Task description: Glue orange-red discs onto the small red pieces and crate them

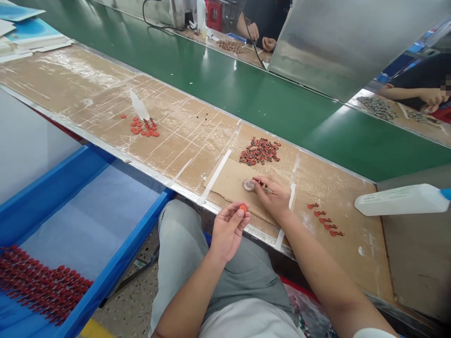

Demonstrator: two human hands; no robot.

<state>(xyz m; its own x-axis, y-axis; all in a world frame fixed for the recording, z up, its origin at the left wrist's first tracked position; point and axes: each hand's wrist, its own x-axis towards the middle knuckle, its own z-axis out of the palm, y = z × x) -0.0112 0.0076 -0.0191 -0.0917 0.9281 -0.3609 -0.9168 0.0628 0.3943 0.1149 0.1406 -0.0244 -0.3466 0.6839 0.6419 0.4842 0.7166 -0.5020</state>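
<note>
Grey trousers lie below as left-hand fingers pinch a red disc; right-hand fingers, nearly closed, hold unclear, sit just right of a round metal disc on cardboard.

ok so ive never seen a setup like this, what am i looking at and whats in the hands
This picture comes from a camera worn on a person's head, looking down, so the arms reach in from the bottom. The left hand pinches a small orange-red disc. The right hand has its fingertips at a round metal disc lying on a cardboard sheet. Just beyond sits a heap of red parts. More red parts lie in a blue tray at the left, and a green conveyor belt runs along the far side.
</note>
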